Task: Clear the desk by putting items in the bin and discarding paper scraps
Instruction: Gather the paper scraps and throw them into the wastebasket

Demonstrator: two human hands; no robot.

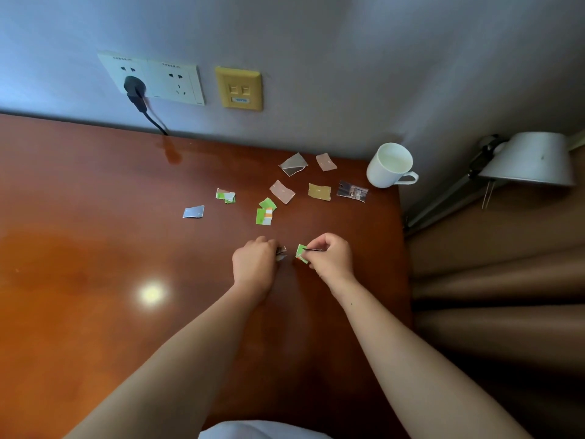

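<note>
Head view: over the desk [95,232], near its right edge, I watch the left hand [254,264] curl round a crumpled scrap [281,252] while the right hand [332,258] pinches a green scrap [302,253] between thumb and fingers. More paper scraps [281,191] lie scattered toward the far right corner, near a white mug [391,166]. I judge them feather-light, limp and easily torn, best nipped at a lifted edge. No bin is in view.

The desk [95,232] bears paper scraps [282,192], a white mug [387,167].
</note>
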